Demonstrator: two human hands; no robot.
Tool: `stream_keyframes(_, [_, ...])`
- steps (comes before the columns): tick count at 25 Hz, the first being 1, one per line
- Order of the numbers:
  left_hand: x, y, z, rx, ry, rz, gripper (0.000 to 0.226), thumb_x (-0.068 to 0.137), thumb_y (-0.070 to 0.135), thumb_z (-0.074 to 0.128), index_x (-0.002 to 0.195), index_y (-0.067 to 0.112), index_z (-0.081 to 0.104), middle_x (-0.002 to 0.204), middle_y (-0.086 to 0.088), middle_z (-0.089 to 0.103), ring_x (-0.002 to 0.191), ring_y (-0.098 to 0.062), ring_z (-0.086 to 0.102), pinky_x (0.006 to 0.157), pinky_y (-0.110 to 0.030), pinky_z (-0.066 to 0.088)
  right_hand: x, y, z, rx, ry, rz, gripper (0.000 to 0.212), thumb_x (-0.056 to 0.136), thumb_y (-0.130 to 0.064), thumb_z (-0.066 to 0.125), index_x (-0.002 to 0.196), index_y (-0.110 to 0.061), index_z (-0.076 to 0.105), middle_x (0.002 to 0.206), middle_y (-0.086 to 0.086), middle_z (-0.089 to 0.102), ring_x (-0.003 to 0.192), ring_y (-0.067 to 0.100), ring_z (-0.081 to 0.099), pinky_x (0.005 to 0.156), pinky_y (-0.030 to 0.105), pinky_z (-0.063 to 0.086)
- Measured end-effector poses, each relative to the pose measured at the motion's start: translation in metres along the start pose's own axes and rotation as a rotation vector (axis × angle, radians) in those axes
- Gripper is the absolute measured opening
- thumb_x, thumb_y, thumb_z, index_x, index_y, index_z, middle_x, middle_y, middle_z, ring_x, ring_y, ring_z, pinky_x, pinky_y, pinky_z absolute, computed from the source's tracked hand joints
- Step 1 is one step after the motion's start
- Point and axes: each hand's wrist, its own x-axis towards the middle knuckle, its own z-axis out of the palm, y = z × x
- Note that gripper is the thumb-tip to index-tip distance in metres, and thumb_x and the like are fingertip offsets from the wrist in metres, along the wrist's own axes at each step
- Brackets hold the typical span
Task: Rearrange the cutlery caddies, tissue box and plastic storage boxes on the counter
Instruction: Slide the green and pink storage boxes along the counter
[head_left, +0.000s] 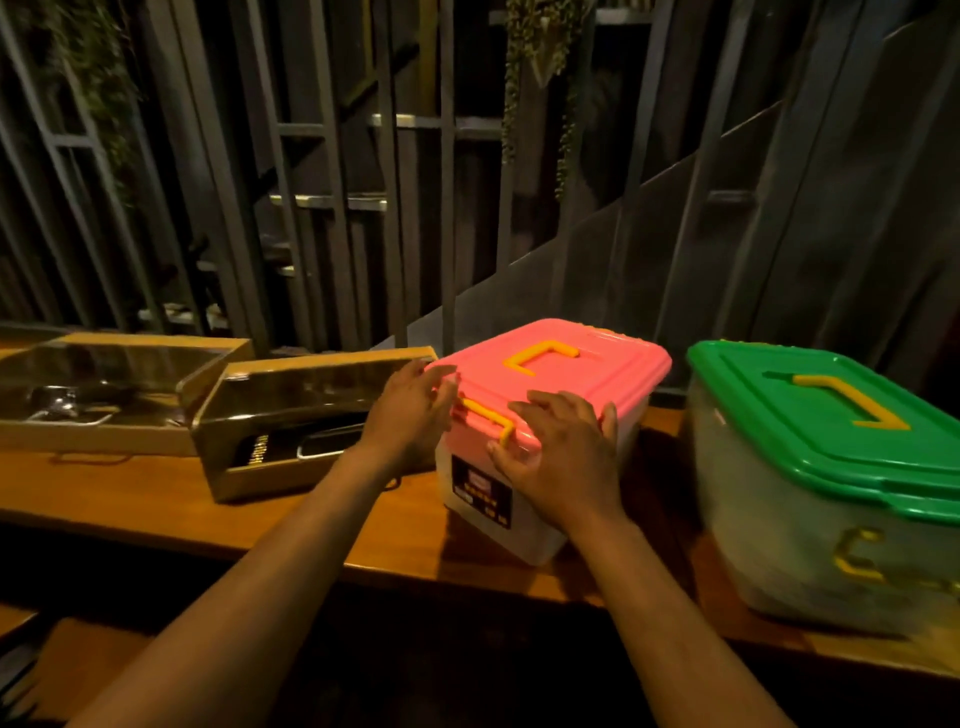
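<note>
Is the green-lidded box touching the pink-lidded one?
No, a strip of bare counter separates the pink-lidded box from the green-lidded box.

Bare forearms (249, 587), sleeveless, ringless hands (410, 410)

There is a single view, a wide-angle camera worn on the person's head, looking forward and down from above the near edge of the wooden table (156, 499). It sits close to the work: both forearms run up from the bottom of the frame to the left hand (410, 410) and right hand (561, 457) near the centre. The table crosses the frame from left to right, tilted so its right end drops lower. Beyond its far edge the view faces a dark slatted metal screen (332, 171). Straight lines bow toward the frame edges. No second view overlaps it.
</note>
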Motion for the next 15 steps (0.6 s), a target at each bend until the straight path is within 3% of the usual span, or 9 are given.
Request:
stream_keyframes(3, [0.006,0.014,0.012,-0.337,0.023,-0.172,0.055,0.094,0.053,0.044,0.142,0.026,0.044,0.144,-0.008,0.050,0.126,-0.030,0.051,0.101,-0.052,0.045,-0.007,0.024,-0.011,0.056,0.055,-0.022,0.044,0.078,-0.055,0.059,0.117,-0.035,0.063,0.131,-0.008,0.060,0.125,0.019,0.048,0.110,0.057,0.030])
stream_keyframes(7, [-0.005,0.051,0.035,-0.374,0.030,-0.250,0.059,0.091,0.042,0.053,0.146,0.028,0.038,0.147,-0.009,0.046,0.127,-0.034,0.048,0.100,-0.050,0.045,-0.026,0.072,-0.034,0.127,0.113,-0.067,0.048,0.074,-0.051,0.068,0.115,-0.024,0.066,0.126,-0.003,0.064,0.118,0.019,0.055,0.101,0.043,0.044])
stream_keyframes(10, [-0.024,0.081,0.048,-0.388,0.118,-0.289,0.060,0.091,0.040,0.052,0.147,0.027,0.035,0.145,-0.009,0.048,0.124,-0.035,0.050,0.095,-0.046,0.047,-0.041,0.091,-0.057,0.062,0.105,-0.054,0.053,0.073,-0.055,0.068,0.118,-0.027,0.062,0.129,-0.005,0.062,0.124,0.018,0.053,0.107,0.044,0.040])
stream_keyframes(15, [-0.043,0.118,0.066,-0.274,0.157,-0.350,0.063,0.090,0.046,0.050,0.147,0.025,0.031,0.142,-0.013,0.047,0.122,-0.036,0.050,0.093,-0.043,0.044,-0.050,0.117,-0.093,-0.173,0.056,0.018,0.056,0.068,-0.065,0.062,0.115,-0.035,0.059,0.120,-0.012,0.065,0.121,0.016,0.054,0.113,0.062,0.010])
